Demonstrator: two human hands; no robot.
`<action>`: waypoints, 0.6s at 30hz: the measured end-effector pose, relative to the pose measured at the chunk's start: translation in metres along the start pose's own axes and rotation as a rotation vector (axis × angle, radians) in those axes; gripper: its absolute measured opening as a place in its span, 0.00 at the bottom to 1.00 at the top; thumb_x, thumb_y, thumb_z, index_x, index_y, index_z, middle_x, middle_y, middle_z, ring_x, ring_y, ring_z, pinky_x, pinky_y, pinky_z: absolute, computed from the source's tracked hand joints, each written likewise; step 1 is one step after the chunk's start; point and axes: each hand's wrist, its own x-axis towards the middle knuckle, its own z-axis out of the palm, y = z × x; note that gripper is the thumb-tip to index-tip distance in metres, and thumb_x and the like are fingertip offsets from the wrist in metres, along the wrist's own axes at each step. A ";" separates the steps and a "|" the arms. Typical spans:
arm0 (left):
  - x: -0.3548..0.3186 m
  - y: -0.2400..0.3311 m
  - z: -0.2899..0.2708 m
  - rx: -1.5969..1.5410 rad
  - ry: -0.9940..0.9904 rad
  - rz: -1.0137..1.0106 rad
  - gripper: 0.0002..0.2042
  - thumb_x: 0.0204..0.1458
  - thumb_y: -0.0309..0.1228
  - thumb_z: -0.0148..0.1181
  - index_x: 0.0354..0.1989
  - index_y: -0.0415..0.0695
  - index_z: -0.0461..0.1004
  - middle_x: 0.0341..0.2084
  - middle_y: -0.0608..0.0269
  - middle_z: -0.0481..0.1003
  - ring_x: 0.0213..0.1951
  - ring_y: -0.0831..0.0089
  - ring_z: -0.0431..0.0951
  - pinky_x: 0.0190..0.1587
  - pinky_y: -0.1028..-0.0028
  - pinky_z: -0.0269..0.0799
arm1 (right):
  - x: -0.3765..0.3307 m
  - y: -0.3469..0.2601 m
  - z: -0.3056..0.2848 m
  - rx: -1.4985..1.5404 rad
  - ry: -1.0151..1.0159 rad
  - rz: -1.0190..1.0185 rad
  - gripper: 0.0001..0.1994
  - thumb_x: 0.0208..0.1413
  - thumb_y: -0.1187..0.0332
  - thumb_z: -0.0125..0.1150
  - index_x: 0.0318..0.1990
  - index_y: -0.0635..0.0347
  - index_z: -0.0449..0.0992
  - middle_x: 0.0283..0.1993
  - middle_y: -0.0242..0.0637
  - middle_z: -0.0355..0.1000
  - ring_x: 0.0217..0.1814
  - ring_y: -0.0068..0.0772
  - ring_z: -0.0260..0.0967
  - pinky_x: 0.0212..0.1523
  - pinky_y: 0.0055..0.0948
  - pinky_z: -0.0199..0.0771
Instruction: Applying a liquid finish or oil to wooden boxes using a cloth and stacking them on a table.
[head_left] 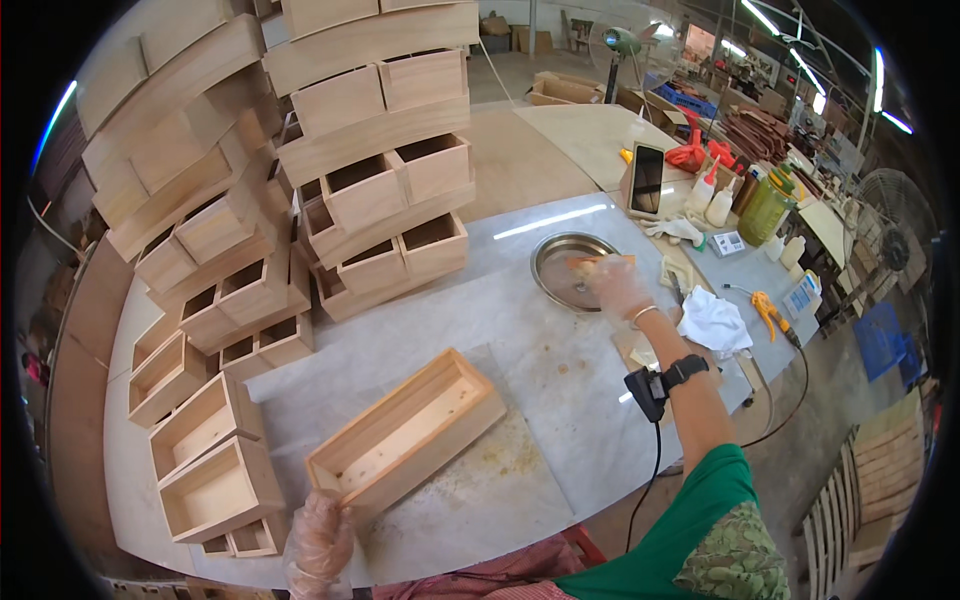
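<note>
One oblong, open-topped box of smooth pale wood lies aslant on the desk, near corner held in the filmy-gloved left hand. Right hand, blurred, well apart at a round metal pan; cannot tell its grip.

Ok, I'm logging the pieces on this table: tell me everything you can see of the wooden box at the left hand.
The open-topped wooden box is long, narrow and rectangular, with pale, unpainted-looking walls and a more orange rim. Small dark spots dot its inner floor. It sits diagonally on the pale tabletop, far end toward the upper right. The gloved left hand holds its near corner. Whether it lies fully flat is unclear.
</note>
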 end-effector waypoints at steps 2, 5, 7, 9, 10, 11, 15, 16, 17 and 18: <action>-0.003 0.012 -0.005 -0.140 0.011 -0.061 0.09 0.56 0.32 0.63 0.39 0.42 0.73 0.30 0.56 0.74 0.30 0.57 0.75 0.34 0.62 0.71 | -0.002 0.039 0.027 -0.153 0.093 -0.145 0.20 0.57 0.70 0.53 0.58 0.49 0.76 0.57 0.44 0.75 0.60 0.49 0.72 0.60 0.42 0.71; -0.011 0.032 -0.023 -0.442 -0.062 -0.394 0.11 0.58 0.35 0.62 0.36 0.39 0.74 0.22 0.61 0.73 0.25 0.70 0.74 0.30 0.69 0.69 | -0.017 0.057 0.068 0.014 0.388 -0.268 0.18 0.56 0.69 0.54 0.55 0.52 0.77 0.52 0.46 0.75 0.60 0.51 0.70 0.60 0.46 0.68; -0.017 0.042 -0.030 -0.616 -0.136 -0.668 0.12 0.59 0.36 0.61 0.36 0.37 0.74 0.19 0.64 0.72 0.23 0.75 0.72 0.29 0.71 0.68 | -0.049 0.034 0.056 0.142 0.525 -0.335 0.19 0.56 0.72 0.54 0.57 0.57 0.76 0.53 0.47 0.76 0.61 0.52 0.68 0.62 0.45 0.65; -0.019 0.049 -0.029 -0.830 -0.202 -0.771 0.13 0.59 0.37 0.61 0.37 0.36 0.76 0.19 0.66 0.72 0.22 0.80 0.71 0.27 0.74 0.68 | -0.082 0.017 0.037 0.213 0.528 -0.384 0.18 0.57 0.71 0.52 0.54 0.56 0.77 0.53 0.46 0.75 0.59 0.54 0.68 0.61 0.47 0.65; -0.020 0.047 -0.027 -0.828 -0.197 -0.790 0.13 0.59 0.37 0.61 0.37 0.36 0.76 0.19 0.66 0.72 0.22 0.80 0.71 0.27 0.74 0.68 | -0.093 0.010 0.035 0.281 0.537 -0.425 0.16 0.58 0.70 0.50 0.52 0.55 0.78 0.52 0.46 0.74 0.58 0.55 0.67 0.59 0.49 0.65; -0.021 0.044 -0.023 -0.905 -0.214 -0.779 0.13 0.57 0.36 0.63 0.40 0.37 0.76 0.23 0.65 0.74 0.25 0.79 0.73 0.30 0.74 0.71 | -0.099 0.008 0.038 0.287 0.526 -0.435 0.16 0.58 0.70 0.50 0.52 0.55 0.78 0.52 0.46 0.74 0.58 0.55 0.67 0.59 0.49 0.65; -0.043 0.024 0.010 -1.171 -0.123 -0.560 0.26 0.48 0.29 0.73 0.54 0.40 0.69 0.43 0.60 0.77 0.43 0.76 0.78 0.44 0.73 0.77 | -0.132 -0.050 0.021 0.712 0.235 -0.575 0.16 0.65 0.65 0.49 0.56 0.56 0.77 0.49 0.45 0.73 0.54 0.43 0.70 0.49 0.41 0.72; -0.048 0.023 0.016 -1.172 -0.114 -0.570 0.26 0.48 0.29 0.73 0.54 0.40 0.69 0.43 0.60 0.77 0.43 0.76 0.78 0.44 0.73 0.77 | -0.145 -0.078 0.013 0.989 -0.044 -0.417 0.17 0.67 0.62 0.48 0.57 0.55 0.76 0.48 0.44 0.73 0.52 0.37 0.71 0.45 0.37 0.75; -0.050 0.026 0.022 -1.270 -0.112 -0.490 0.32 0.44 0.27 0.76 0.58 0.41 0.66 0.50 0.61 0.74 0.50 0.74 0.75 0.51 0.72 0.74 | -0.150 -0.093 0.025 0.984 -0.046 -0.419 0.17 0.67 0.62 0.48 0.57 0.55 0.76 0.48 0.44 0.73 0.52 0.37 0.71 0.45 0.37 0.75; -0.051 0.026 0.029 -1.364 -0.107 -0.406 0.39 0.40 0.24 0.78 0.62 0.42 0.62 0.57 0.61 0.71 0.57 0.72 0.72 0.58 0.70 0.72 | -0.149 -0.106 0.050 1.673 -0.758 -0.209 0.16 0.67 0.63 0.50 0.58 0.55 0.76 0.46 0.41 0.73 0.50 0.33 0.72 0.43 0.35 0.76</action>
